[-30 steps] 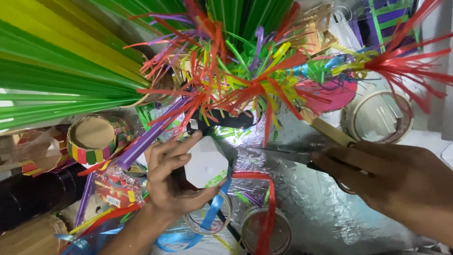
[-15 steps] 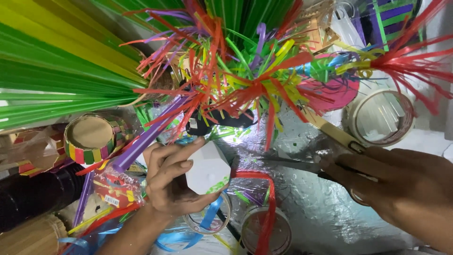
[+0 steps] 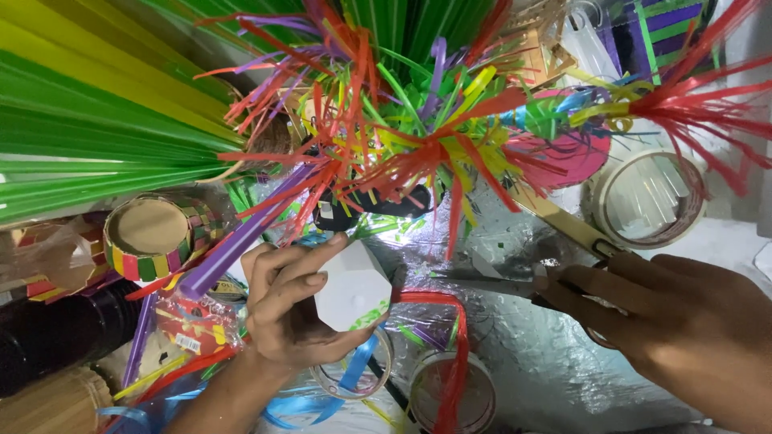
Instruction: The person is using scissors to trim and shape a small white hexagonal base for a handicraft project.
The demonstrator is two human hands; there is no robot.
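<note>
Scissors (image 3: 490, 283) are lying nearly level in the right hand (image 3: 667, 321), its fingers curling through the handles, long axis running left with the tips aiming at the white paper piece (image 3: 352, 288). The left hand (image 3: 293, 309) is pinching that piece upright, offering its edge to the blades above the foil-covered table (image 3: 547, 362).

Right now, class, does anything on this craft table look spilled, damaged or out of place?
Nothing looks damaged. Small green and yellow snippets lie scattered on the crinkled foil sheet, by the scissors in the right hand. The left hand holds a white paper piece.
</note>
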